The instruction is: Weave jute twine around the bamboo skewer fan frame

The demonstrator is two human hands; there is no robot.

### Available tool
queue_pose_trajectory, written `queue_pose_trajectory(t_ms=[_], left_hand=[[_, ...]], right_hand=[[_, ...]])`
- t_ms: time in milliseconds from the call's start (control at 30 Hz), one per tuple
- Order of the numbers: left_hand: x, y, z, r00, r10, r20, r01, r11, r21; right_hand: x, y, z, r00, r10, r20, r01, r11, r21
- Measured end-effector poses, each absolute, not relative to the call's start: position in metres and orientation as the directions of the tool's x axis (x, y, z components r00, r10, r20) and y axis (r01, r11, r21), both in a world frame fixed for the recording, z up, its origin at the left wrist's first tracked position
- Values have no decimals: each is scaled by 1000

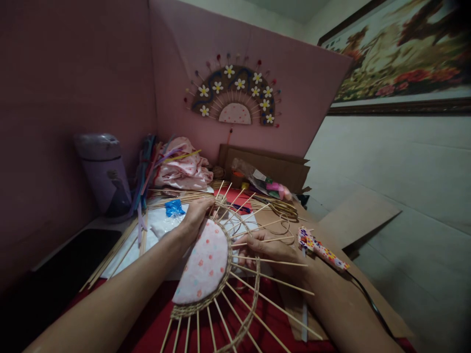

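A half-round fan frame [206, 257], tilted on its side, has a white dotted fabric centre and thin wooden sticks spreading outward. Twine [256, 294] is woven around the centre and runs in an outer arc through the sticks. At the fan's upper end my left hand [198, 218] is closed on its edge, fingertips partly hidden. My right hand [265, 247] reaches among the sticks on the right side, its thumb and finger closed around a stick near the twine; the other fingers are partly behind the fan. Loose twine [283, 225] curls above my right hand.
A glue gun [322, 250] with a flowered cover lies right of my right arm, its cord trailing down. Behind are scissors [283, 208], crumpled dotted cloth [184, 164], cardboard [265, 166] and a purple tumbler [105, 176]. A finished flowered fan [235, 93] hangs on the pink board.
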State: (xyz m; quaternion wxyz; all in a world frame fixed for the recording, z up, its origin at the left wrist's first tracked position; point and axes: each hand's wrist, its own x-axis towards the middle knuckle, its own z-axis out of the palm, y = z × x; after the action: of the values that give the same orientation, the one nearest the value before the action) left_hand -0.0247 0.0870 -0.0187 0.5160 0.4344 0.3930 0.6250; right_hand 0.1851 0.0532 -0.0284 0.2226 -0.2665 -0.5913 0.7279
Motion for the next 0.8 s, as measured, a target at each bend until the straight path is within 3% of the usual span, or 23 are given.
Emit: queue_pose_trajectory(t_ms=[300, 800], left_hand=[[-23, 83, -14, -29, 997, 76, -296, -81, 952], [-38, 93, -15, 27, 988, 154, -320, -138, 937]], right_hand=[[183, 48, -24, -736, 663, -139, 1, -204, -979], [200, 50, -19, -777, 614, -137, -72, -303, -950]])
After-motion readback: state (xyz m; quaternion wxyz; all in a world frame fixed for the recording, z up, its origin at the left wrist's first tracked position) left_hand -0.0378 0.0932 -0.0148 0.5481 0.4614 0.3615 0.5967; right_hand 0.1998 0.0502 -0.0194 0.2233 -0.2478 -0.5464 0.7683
